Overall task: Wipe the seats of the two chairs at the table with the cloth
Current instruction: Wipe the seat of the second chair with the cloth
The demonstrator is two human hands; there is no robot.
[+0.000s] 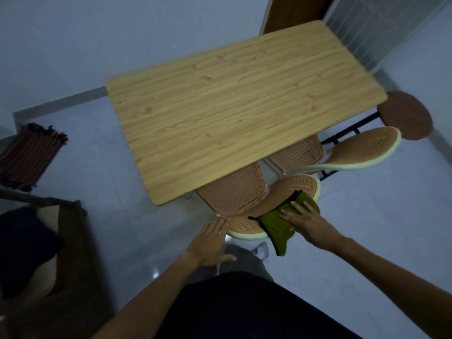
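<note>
Two chairs with orange woven seats and cream-rimmed backrests are tucked under the wooden table [232, 106]. The near chair's seat [232, 192] lies mostly under the table edge, and its backrest [293, 189] curves toward me. A green cloth [274, 228] is draped over that backrest's top edge and hangs down below it. My right hand [305, 223] presses flat on the cloth with its fingers spread. My left hand [210, 243] rests with its fingertips on the backrest's left rim. The far chair's seat [298, 152] and backrest [362, 148] are to the right.
A round brown stool [406, 116] stands at the table's right corner. A striped folded fabric [29, 155] lies on the floor at the left. Dark brown furniture [49, 265] fills the lower left. The floor is pale tile; walls are close behind the table.
</note>
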